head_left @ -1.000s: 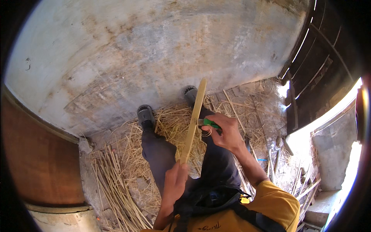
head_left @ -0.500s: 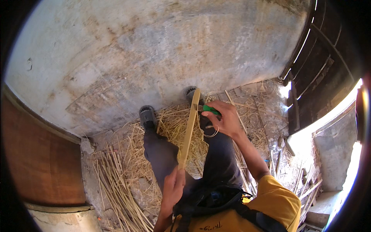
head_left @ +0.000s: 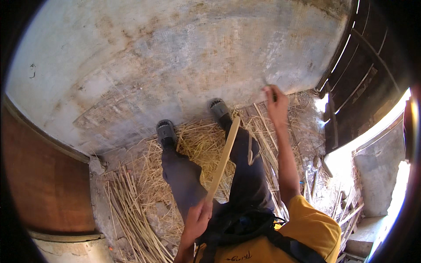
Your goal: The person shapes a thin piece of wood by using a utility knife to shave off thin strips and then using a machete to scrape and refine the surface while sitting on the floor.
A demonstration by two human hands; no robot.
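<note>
My left hand [head_left: 197, 222] is closed around the lower end of a flat, pale strip of bamboo or wood [head_left: 223, 160]. The strip slants up and to the right across my legs, its far end free in the air. My right hand [head_left: 278, 107] is raised near the wall, apart from the strip, with its fingers closed on a small knife. The knife's handle [head_left: 275, 96] is mostly hidden by the fingers, and its blade is blurred. A thin curled shaving [head_left: 250, 151] shows over my right thigh, to the right of the strip.
Loose shavings [head_left: 193, 131] cover the floor around my feet. A bundle of long thin strips [head_left: 131, 215] lies at the left. A stained wall [head_left: 188, 65] rises ahead, a brown panel [head_left: 48, 175] stands left, and dark boards [head_left: 364, 74] are at the right. More sticks [head_left: 351, 215] lie at the lower right.
My right hand has moved with the knife away from the strip, up and to the right. The strip's far end has shifted right and lower. A curled shaving has come away from it.
</note>
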